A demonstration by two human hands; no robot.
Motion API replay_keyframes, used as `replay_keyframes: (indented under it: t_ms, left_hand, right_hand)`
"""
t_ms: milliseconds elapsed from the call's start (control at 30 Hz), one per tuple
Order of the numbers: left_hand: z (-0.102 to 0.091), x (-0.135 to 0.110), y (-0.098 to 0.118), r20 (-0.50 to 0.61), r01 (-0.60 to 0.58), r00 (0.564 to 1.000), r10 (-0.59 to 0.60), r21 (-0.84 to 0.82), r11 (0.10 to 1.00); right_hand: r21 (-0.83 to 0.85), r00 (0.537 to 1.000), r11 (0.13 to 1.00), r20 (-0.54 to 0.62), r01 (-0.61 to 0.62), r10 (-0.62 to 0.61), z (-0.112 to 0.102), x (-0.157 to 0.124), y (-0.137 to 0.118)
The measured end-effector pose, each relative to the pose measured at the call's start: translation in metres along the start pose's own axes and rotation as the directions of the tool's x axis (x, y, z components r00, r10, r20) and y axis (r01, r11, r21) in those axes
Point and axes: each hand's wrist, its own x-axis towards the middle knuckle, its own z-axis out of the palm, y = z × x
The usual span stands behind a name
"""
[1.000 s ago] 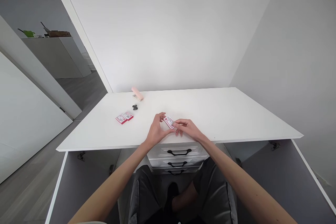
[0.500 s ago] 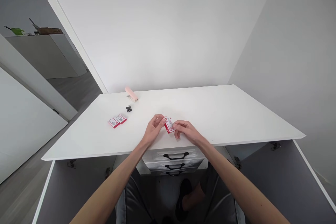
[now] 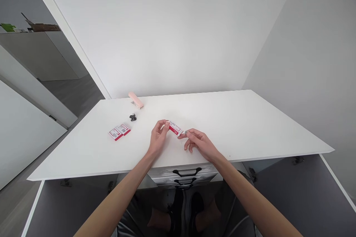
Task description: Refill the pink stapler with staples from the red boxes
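Observation:
Above the front part of the white tabletop (image 3: 211, 126), a small red-and-white box (image 3: 175, 128) slants down to the right. My left hand (image 3: 158, 137) pinches its left end between thumb and fingers. At the box's right end, the thumb and index finger of my right hand (image 3: 200, 142) close on a small greyish piece, perhaps the end flap; its kind is unclear. The other fingers of that hand curl below. Two similar red-and-white boxes (image 3: 119, 132) lie side by side left of my left hand.
A pink stapler (image 3: 136, 100) lies at the back left of the tabletop. In front of it sit small black binder clips (image 3: 132, 117). Below the front edge are drawers with black handles (image 3: 187, 172). A wall (image 3: 178, 44) rises behind.
The box has turned from label up to a long slant, showing its red side. My right fingers have moved to its right end and pinch there. The view has tilted down slightly.

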Motion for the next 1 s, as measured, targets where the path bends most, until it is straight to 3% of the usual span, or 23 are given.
replay_keyframes:
  t_ms: [267,467,700,1000]
  left_hand:
    - [0.0029,0.0027,0.0016,0.044,0.031,0.999,-0.029,-0.050,0.998]
    - [0.0061,0.0002,0.0037,0.119,0.030,0.993,-0.023,-0.064,0.997]
    - [0.0075,0.0006,0.0056,0.118,0.050,0.992,-0.036,-0.113,0.992]
    - [0.0077,0.0031,0.0030,0.090,0.054,0.995,-0.040,-0.164,0.985]
  right_hand:
    - [-0.002,0.990,1.000,-0.139,0.008,-0.008,0.0003,0.0047,0.0048]
    - [0.011,0.991,1.000,-0.129,-0.028,0.030,0.0011,0.0063,0.0015]
    - [0.008,0.995,0.999,-0.089,-0.047,0.048,0.0001,0.0067,-0.0001]
    - [0.020,0.989,1.000,-0.150,-0.013,0.015,0.0011,0.0054,0.0042]
